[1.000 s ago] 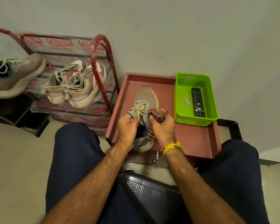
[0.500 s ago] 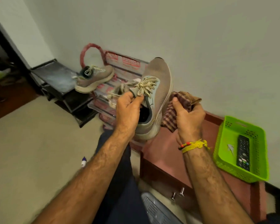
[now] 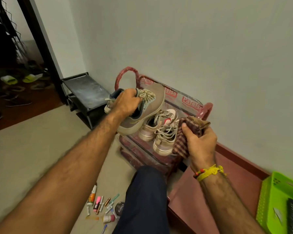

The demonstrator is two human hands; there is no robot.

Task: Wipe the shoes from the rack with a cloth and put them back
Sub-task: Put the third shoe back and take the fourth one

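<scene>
**Shoe held over the rack**

While the left hand grips a tan shoe by its tongue, fingers curled inside the opening, the shoe hangs tilted over the rack at twelve o'clock. At two o'clock the right hand clutches a bunched checked cloth, just beside a pair of shoes on the top shelf.

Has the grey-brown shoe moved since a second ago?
Yes. The left hand has carried the grey-brown shoe off the maroon table, leftward over the rack's top shelf.
</scene>
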